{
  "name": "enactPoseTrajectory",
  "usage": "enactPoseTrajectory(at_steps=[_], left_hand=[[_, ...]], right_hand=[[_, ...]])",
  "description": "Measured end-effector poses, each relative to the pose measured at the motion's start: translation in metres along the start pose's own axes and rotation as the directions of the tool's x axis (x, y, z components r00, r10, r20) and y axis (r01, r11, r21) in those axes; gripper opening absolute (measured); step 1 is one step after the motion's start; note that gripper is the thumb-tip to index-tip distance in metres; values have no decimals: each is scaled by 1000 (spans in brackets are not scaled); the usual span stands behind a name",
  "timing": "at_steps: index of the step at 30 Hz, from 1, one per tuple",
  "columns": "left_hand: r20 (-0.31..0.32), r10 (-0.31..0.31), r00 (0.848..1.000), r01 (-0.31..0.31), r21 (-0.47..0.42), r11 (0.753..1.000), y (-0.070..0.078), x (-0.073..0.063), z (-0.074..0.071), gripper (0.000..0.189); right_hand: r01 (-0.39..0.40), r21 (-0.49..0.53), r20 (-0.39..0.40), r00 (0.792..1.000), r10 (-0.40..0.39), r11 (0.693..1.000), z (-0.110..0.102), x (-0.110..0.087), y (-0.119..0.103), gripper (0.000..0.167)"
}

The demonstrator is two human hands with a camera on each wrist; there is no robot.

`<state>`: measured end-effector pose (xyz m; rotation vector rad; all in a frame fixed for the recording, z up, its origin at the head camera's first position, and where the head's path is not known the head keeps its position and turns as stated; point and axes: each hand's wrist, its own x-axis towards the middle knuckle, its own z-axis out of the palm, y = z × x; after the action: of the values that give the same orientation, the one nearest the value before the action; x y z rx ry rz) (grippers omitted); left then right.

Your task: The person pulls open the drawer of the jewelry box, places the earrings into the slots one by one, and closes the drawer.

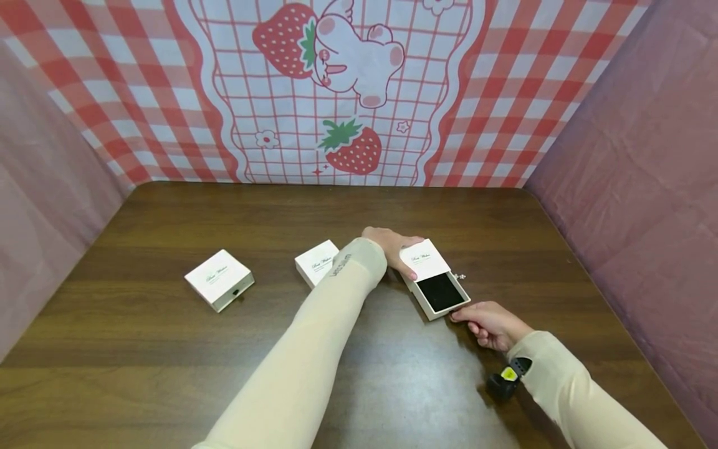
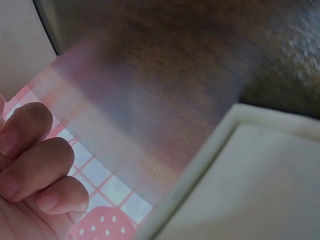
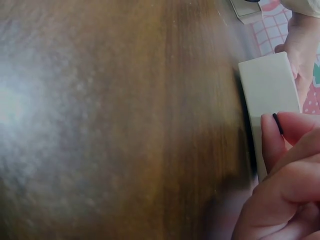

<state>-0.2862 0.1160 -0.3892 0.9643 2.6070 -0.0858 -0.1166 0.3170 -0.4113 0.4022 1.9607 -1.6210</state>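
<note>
A white drawer-style gift box (image 1: 423, 259) with green lettering lies right of the table's middle. Its inner tray slides partway out toward me, showing a black lining (image 1: 442, 292). My left hand (image 1: 389, 246) grips the outer sleeve between thumb and fingers from the left; its other fingers (image 2: 42, 162) curl in the left wrist view. At the tray's front, my right hand (image 1: 493, 324) pinches a small black pull tab (image 3: 278, 124) between thumb and forefinger. A small silvery ornament (image 1: 460, 276) shows beside the box's right edge.
Another white box (image 1: 314, 259) sits under my left forearm, partly hidden by the sleeve. A third, closed white box (image 1: 219, 277) with a dark tab stands farther left. Red checked cloth (image 1: 348, 93) hangs behind the wooden table (image 1: 269, 212).
</note>
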Motion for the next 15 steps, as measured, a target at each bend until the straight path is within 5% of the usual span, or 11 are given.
enactPoseTrajectory(at_steps=[8,15], left_hand=[[3,4,1000,-4,-5,1000,-2,-4,-2,99],[7,18,1000,-18,-23,1000,-3,-3,0,99]], right_hand=[[10,-13,11,1000,-10,1000,-1,-1,-2,19],[30,-38,12,1000,-29,999,-23,-6,-10,19]])
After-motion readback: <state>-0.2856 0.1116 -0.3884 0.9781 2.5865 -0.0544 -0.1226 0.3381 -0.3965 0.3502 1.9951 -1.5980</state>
